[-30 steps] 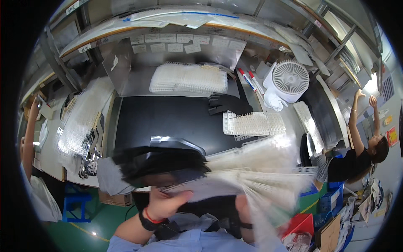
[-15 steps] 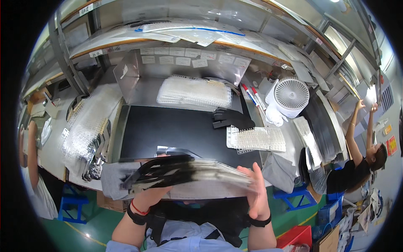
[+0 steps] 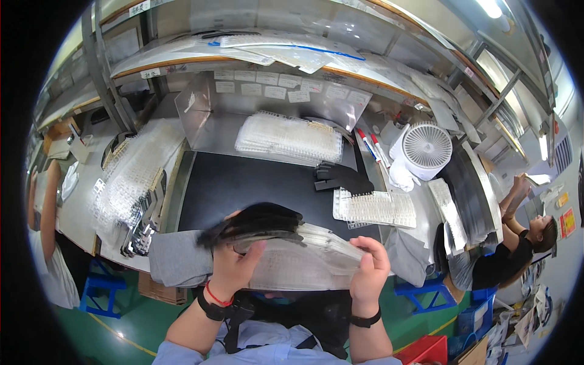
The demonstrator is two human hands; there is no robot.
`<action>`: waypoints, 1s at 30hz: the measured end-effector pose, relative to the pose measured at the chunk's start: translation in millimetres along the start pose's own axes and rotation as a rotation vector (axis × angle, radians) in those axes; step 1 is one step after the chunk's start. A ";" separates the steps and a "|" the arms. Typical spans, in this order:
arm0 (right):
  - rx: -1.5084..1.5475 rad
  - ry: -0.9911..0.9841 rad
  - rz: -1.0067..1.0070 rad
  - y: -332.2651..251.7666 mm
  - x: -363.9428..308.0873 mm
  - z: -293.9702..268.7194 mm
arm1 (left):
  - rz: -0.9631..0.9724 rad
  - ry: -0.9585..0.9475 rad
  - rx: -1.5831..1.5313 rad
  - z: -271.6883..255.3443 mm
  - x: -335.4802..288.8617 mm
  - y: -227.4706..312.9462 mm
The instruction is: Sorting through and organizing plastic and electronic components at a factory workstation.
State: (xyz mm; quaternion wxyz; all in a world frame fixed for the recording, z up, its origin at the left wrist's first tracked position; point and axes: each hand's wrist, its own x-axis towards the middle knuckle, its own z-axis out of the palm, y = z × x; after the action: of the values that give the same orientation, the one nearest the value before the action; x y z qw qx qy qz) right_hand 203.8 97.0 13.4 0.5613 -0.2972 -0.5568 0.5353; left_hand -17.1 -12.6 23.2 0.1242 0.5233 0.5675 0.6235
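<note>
Held up before me is a bundle of translucent plastic sheets (image 3: pixel 301 266), with black pieces (image 3: pixel 261 220) fanned out at its left end, smeared by motion. My left hand (image 3: pixel 237 264) is closed on the left end, its thumb lying on the near face. At the opposite end my right hand (image 3: pixel 370 264) grips the edge between thumb and fingers. Beyond the bundle lies a black work mat (image 3: pixel 234 176). A small stack of white perforated sheets (image 3: pixel 374 208) sits right of the mat, and flat black pieces (image 3: pixel 344 178) lie partly over its upper edge.
A stack of clear sheets (image 3: pixel 289 137) lies behind the mat, before a metal panel (image 3: pixel 210 125). A white fan (image 3: pixel 426 146) stands back right beside marker pens (image 3: pixel 371 146). More sheets (image 3: pixel 137 176) cover the left side. Grey cloths (image 3: pixel 179 258) drape the front edge. People work at both sides.
The bundle has tilted so that more of its near face shows, its black end bending upward. My left hand has moved up and right, its thumb now in sight. My right fingers have curled in.
</note>
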 end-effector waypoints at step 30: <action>-0.150 0.227 -0.163 11.0 -16.6 -4.5 | -0.049 0.194 -0.208 12.4 -26.2 -29.9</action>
State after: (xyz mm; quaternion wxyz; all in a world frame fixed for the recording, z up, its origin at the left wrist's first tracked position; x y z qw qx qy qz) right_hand 208.3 85.5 -2.8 0.6383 -0.3507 -0.5505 0.4080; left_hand -9.4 -15.3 -17.6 0.1376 0.4309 0.5216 0.7234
